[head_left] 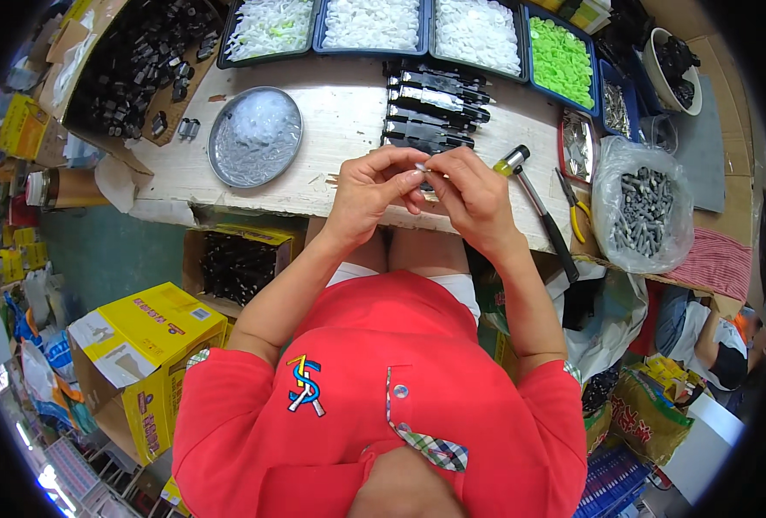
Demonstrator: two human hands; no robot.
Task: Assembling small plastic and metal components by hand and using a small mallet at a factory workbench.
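Over the near edge of the white bench [331, 138], my left hand [373, 192] and my right hand [474, 197] meet, both with closed fingertips. Pinched between them is a small whitish piece [420, 167], mostly hidden by the fingers; its kind is too small to tell. Just beyond the hands lies a row of long black plastic parts [430, 116], set side by side, some shiny. A hammer [534, 203] with a yellow-green head end and black grip rests close to my right hand.
Along the back stand trays of white pieces [371, 26] and green pieces [561, 65]. A round metal dish [256, 138] holds clear bits at left, near a carton of black parts [145, 69]. Yellow-handled pliers [577, 207] and a plastic bag of dark parts [645, 207] lie right.
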